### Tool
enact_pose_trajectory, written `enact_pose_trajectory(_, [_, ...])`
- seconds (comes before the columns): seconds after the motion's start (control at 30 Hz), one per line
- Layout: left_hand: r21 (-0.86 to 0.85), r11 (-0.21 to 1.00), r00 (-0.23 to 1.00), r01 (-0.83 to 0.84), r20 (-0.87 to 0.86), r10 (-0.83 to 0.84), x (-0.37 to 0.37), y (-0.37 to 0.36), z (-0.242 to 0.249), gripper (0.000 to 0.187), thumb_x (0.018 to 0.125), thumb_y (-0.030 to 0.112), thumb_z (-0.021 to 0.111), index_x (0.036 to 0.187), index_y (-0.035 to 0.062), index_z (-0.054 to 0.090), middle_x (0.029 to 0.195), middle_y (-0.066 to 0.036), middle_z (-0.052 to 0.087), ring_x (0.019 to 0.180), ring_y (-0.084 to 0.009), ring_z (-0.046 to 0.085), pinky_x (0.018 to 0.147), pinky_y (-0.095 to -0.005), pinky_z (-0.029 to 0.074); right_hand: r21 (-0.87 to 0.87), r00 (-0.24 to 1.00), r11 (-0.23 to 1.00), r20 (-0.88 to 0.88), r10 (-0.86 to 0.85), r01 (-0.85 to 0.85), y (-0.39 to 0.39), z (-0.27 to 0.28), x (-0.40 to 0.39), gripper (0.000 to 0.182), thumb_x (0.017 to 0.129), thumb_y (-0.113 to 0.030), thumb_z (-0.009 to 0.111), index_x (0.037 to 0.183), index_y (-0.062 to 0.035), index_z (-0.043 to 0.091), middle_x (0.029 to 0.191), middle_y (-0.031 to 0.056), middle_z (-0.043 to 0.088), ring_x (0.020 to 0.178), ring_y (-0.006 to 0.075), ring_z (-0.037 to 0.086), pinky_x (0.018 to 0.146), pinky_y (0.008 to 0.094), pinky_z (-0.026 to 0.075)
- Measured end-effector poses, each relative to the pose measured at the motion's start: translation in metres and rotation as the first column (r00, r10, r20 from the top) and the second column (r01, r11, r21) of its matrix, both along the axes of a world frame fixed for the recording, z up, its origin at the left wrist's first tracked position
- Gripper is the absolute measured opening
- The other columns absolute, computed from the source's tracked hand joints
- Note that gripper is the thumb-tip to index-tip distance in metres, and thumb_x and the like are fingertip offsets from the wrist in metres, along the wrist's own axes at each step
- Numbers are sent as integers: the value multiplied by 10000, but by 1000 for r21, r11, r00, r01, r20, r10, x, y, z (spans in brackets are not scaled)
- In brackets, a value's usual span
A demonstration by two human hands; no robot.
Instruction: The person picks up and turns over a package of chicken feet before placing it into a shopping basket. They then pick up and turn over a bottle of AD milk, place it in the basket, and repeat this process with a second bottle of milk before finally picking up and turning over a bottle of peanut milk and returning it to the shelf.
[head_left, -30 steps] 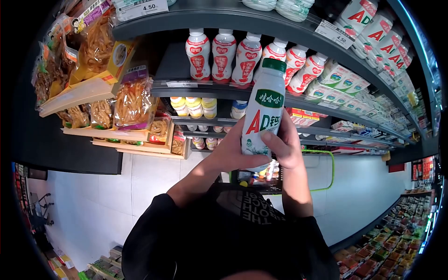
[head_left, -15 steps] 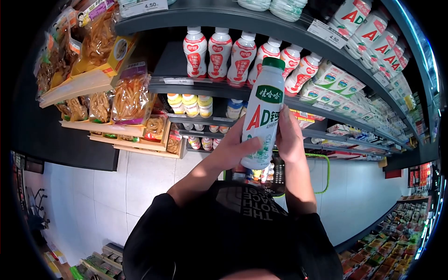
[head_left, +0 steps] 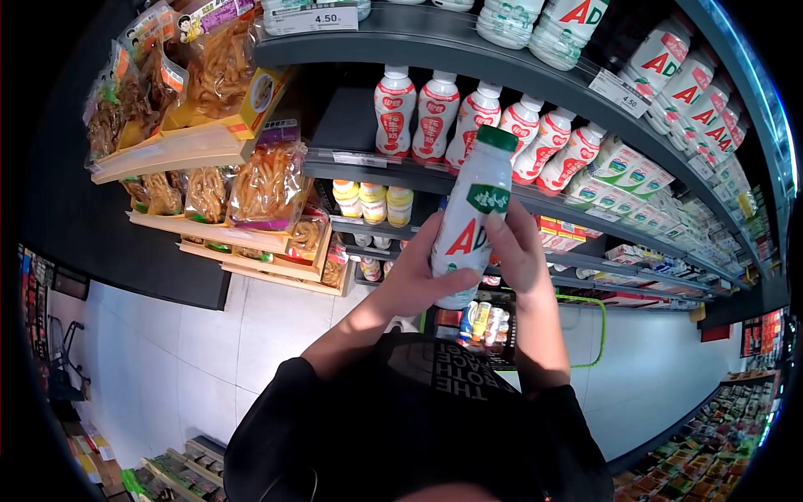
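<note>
I hold a white drink bottle [head_left: 485, 180] with a green cap and red and green "AD" lettering in front of my chest. It leans a little, cap up and to the right. My left hand [head_left: 421, 269] wraps around its lower left side, with the thumb across the lower front. On the other side, my right hand [head_left: 520, 253] grips the bottle, its thumb on the front just below the green logo and covering part of the lettering. Behind the cap stands a row of white and red bottles [head_left: 435, 121] on a dark shelf [head_left: 351, 157].
Bagged snacks [head_left: 269, 184] sit in wooden trays at the left. Similar "AD" bottles [head_left: 569, 29] stand on the upper shelf above a price tag [head_left: 617, 92]. Milk cartons [head_left: 615, 171] line the right. Below my hands is a cart with a green rim [head_left: 604, 330], holding several packaged goods.
My right hand has shifted its hold, bringing the thumb onto the bottle's front. The bottle has turned and sits slightly lower in view. Shelves appear shifted right and down.
</note>
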State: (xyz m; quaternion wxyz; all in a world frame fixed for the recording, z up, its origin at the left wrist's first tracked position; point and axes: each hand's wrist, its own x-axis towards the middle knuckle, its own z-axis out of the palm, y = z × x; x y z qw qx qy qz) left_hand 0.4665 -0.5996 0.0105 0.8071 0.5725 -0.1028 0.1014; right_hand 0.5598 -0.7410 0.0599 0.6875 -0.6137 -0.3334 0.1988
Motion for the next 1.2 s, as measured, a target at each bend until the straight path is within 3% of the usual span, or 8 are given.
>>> enact_pose_trajectory(0.17, [583,751,935,-310,42,353,-9,7,11,880,729,330,824,1394,14,343,1113,-173,630,959,-270,668,814,-372,532,39,981,994,160,-112,107,17,3,-7,624,786,-115,763,1305,22,445,1113,102,625,999,175,614,875,331,502])
enact_pose_trajectory(0.23, [586,718,921,-375,144,363,-6,8,2,908,703,345,836,1396,28,342,1088,-181,630,932,-293,672,796,-377,539,85,975,983,133,-175,165,22,-1,-10,645,728,-95,807,1265,15,466,1097,103,630,979,178,629,854,334,517])
enact_pose_trajectory(0.37, [524,767,929,-370,204,308,-10,6,-8,942,670,322,858,1407,58,333,1082,-164,615,922,-290,666,793,-373,540,136,977,982,152,-152,131,13,-8,-14,611,701,13,741,1254,7,480,1089,112,637,994,192,641,874,339,518])
enact_pose_trajectory(0.47, [201,977,994,-66,96,47,-11,4,-27,996,643,254,883,1431,64,304,1169,-103,576,1069,-213,593,917,-355,476,293,997,955,41,-65,50,2,-10,-18,580,701,57,631,1261,29,482,1080,134,644,1011,244,659,885,376,527])
enact_pose_trajectory(0.57, [16,971,971,237,-22,-236,-19,4,-27,958,631,230,893,1404,32,363,1228,-72,574,1159,-158,533,987,-335,423,303,982,941,66,-178,151,-2,-16,-18,726,858,-539,602,1275,36,452,990,237,665,840,288,685,706,398,578])
enact_pose_trajectory(0.63, [-106,900,895,422,-108,-433,-22,2,-21,918,625,230,895,1376,19,411,1243,-71,575,1159,-149,533,983,-328,425,324,984,933,31,-177,158,-4,-25,-11,713,950,-606,369,1310,5,432,976,212,642,803,309,670,643,413,574])
enact_pose_trajectory(0.93, [-107,950,946,293,-112,-305,-34,-15,-23,791,667,217,846,1336,25,469,1198,-63,605,1096,-136,565,949,-327,443,417,965,909,-249,85,27,-3,-22,-18,730,988,-609,252,1336,0,456,1003,164,652,903,267,651,752,387,529])
enact_pose_trajectory(1.2, [-55,954,950,296,-82,-300,-31,-12,-42,801,659,213,844,1338,19,465,1204,-74,597,1109,-151,556,955,-336,438,348,950,922,-307,-60,170,7,-27,-22,780,931,-681,285,1311,-20,450,960,230,646,771,296,659,652,416,556])
